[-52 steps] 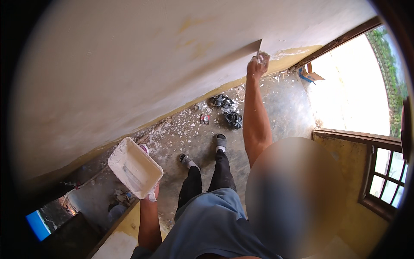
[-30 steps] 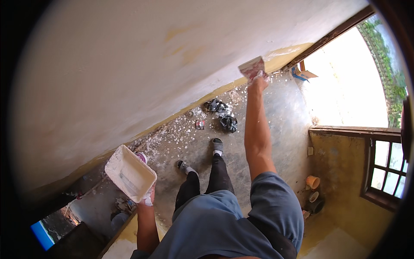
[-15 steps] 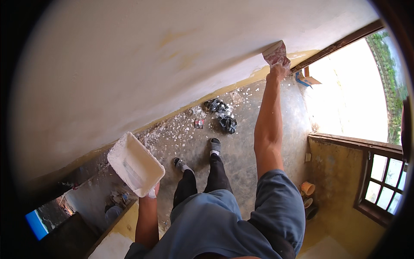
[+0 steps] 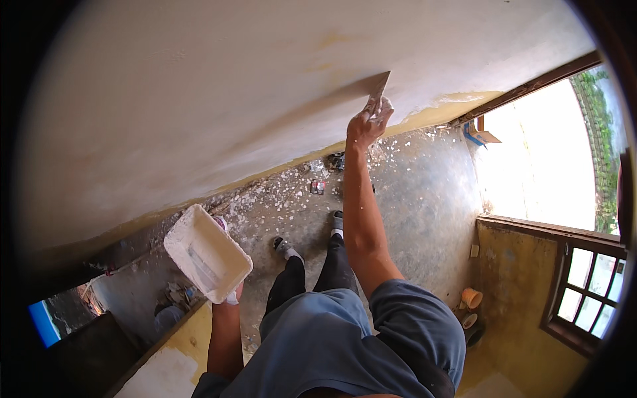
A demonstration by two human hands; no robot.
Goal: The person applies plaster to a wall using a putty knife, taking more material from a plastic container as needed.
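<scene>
My right hand reaches far out and grips a putty knife, its blade turned edge-on against the pale wall. White paste is smeared over the fingers and the knife. Down at the left, my left hand holds a rectangular white-coated tray by its near end. Most of those fingers are hidden beneath the tray. Inside it lies a smooth whitish layer with a greyish scraped streak on its floor. Faint yellow patches show through the wall's white coat near the knife.
White flakes litter the grey floor along the wall's foot. A black plastic bag and a small dark red packet lie there. A cardboard box is by the bright doorway at right. An orange bucket stands against the yellow wall.
My right hand has swept the putty knife leftward along the wall, and the blade has turned from broadside to edge-on. My left hand and the tray have hardly moved.
</scene>
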